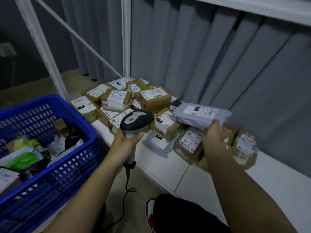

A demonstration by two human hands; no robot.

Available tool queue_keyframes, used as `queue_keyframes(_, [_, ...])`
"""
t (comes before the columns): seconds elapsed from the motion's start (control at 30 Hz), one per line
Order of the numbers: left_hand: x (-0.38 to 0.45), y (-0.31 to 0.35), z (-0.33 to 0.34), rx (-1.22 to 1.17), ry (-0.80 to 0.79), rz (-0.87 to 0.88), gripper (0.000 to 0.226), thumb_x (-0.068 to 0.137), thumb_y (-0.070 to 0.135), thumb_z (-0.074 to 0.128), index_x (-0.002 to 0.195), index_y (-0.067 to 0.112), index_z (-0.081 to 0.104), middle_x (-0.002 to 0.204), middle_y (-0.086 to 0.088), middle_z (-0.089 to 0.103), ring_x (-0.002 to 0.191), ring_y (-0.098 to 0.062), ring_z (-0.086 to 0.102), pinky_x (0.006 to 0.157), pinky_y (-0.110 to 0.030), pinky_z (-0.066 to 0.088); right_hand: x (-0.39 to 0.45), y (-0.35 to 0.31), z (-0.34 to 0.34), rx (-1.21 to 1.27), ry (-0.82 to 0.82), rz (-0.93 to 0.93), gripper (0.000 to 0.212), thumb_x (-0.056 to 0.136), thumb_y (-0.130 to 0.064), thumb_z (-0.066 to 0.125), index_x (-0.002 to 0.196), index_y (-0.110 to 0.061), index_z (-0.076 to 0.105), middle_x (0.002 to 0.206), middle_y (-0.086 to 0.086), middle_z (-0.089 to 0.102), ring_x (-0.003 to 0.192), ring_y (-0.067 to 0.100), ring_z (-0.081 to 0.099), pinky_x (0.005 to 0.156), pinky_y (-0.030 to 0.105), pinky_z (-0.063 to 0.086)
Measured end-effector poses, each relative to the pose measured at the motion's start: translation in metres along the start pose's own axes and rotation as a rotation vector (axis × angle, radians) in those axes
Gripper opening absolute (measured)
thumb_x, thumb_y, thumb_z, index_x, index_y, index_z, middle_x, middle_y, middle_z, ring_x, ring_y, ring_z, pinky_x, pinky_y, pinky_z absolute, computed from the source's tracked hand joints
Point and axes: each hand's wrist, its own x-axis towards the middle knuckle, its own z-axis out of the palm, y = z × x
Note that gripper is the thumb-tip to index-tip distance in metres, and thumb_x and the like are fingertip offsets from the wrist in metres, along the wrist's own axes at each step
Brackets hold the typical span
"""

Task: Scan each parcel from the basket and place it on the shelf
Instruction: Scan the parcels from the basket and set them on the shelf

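Note:
My left hand [127, 141] grips the handle of a grey and black barcode scanner [136, 122], its head pointing toward the pile. My right hand [214, 134] holds a grey plastic mailer parcel [201, 114] by its near edge, above the stacked parcels on the low white shelf [168, 167]. The mailer's white label faces up. A blue plastic basket [50, 167] stands at the left, holding several soft bags and small parcels.
Several brown cardboard boxes [155, 99] with labels are piled on the shelf, some marked by hand. A grey curtain hangs behind. White shelf posts [125, 37] rise at the back. The scanner cable [126, 189] trails to the floor. My knee and a red shoe [149, 211] are below.

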Motion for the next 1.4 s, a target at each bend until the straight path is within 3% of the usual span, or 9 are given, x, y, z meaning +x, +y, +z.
queue_keyframes(0.13, [0.009,-0.006,0.009,0.010,-0.001,0.003,0.053,0.087,0.019,0.067,0.134,0.028,0.045,0.123,0.011,0.056,0.116,-0.014,0.051,0.103,-0.037,0.040,0.024,0.006,0.024,-0.088,-0.007,-0.007,0.036,0.089,-0.025,0.064,0.116,-0.005,0.051,0.117,0.008,0.060,0.094,0.022,0.058,0.077,0.027,0.044])
queue_keyframes(0.23, [0.015,-0.008,0.009,0.035,0.004,-0.003,0.051,0.087,0.019,0.067,0.131,0.030,0.045,0.124,0.009,0.055,0.116,-0.015,0.050,0.103,-0.038,0.039,0.031,0.011,0.023,-0.442,-0.325,0.050,0.035,0.094,-0.032,0.059,0.121,-0.012,0.052,0.125,0.005,0.057,0.105,0.025,0.056,0.084,0.031,0.043])
queue_keyframes(0.33, [0.018,-0.009,0.001,0.049,0.005,-0.020,0.054,0.086,0.020,0.068,0.134,0.027,0.045,0.127,0.006,0.056,0.117,-0.018,0.051,0.105,-0.043,0.039,0.015,0.023,0.011,-0.781,-0.483,-0.204,0.053,0.096,-0.027,0.056,0.145,-0.017,0.038,0.148,0.009,0.036,0.128,0.030,0.043,0.098,0.030,0.037])
queue_keyframes(0.47, [0.009,-0.006,-0.014,0.056,0.023,-0.023,0.058,0.086,0.020,0.068,0.137,0.026,0.043,0.127,0.005,0.056,0.117,-0.017,0.050,0.103,-0.039,0.039,-0.029,0.039,-0.013,-0.746,-0.817,-0.507,0.037,0.095,-0.014,0.057,0.131,-0.016,0.051,0.137,-0.001,0.038,0.118,0.014,0.044,0.088,0.014,0.043])
queue_keyframes(0.57, [-0.005,-0.004,-0.037,0.016,0.089,-0.048,0.059,0.084,0.022,0.070,0.137,0.026,0.044,0.127,0.005,0.058,0.117,-0.019,0.053,0.104,-0.042,0.041,-0.072,0.045,-0.023,-0.812,-1.029,-0.674,0.027,0.093,-0.010,0.058,0.120,-0.014,0.059,0.137,0.005,0.040,0.117,0.012,0.044,0.099,0.026,0.042])
queue_keyframes(0.73, [-0.044,0.008,-0.093,-0.058,0.238,-0.017,0.047,0.085,0.022,0.069,0.127,0.028,0.048,0.119,0.008,0.058,0.106,-0.015,0.055,0.090,-0.036,0.044,-0.156,0.064,-0.017,-0.938,-1.378,-0.836,0.026,0.093,-0.022,0.061,0.119,-0.018,0.060,0.132,0.000,0.045,0.120,0.009,0.044,0.091,0.015,0.031])
queue_keyframes(1.1, [-0.120,0.025,-0.254,-0.185,0.645,0.093,0.048,0.085,0.017,0.070,0.126,0.029,0.048,0.107,0.017,0.058,0.107,-0.016,0.055,0.090,-0.035,0.044,-0.359,0.168,0.018,-1.154,-1.795,-0.705,0.031,0.095,-0.024,0.058,0.124,-0.015,0.057,0.135,0.008,0.047,0.118,0.022,0.051,0.092,0.025,0.040])
queue_keyframes(1.23, [-0.123,0.024,-0.317,-0.225,0.746,0.070,0.049,0.082,0.018,0.074,0.123,0.027,0.050,0.114,0.010,0.062,0.111,-0.018,0.058,0.100,-0.044,0.046,-0.402,0.220,0.044,-1.202,-1.919,-0.594,0.030,0.098,-0.022,0.054,0.128,-0.014,0.054,0.142,0.005,0.043,0.103,0.020,0.053,0.081,0.026,0.043])
queue_keyframes(1.4, [-0.115,0.010,-0.380,-0.227,0.806,0.029,0.062,0.068,0.029,0.080,0.125,0.026,0.055,0.114,0.000,0.069,0.105,-0.024,0.066,0.094,-0.050,0.050,-0.450,0.302,0.084,-1.261,-2.060,-0.662,0.041,0.097,-0.018,0.056,0.137,-0.014,0.049,0.132,0.006,0.053,0.115,0.029,0.054,0.098,0.040,0.046])
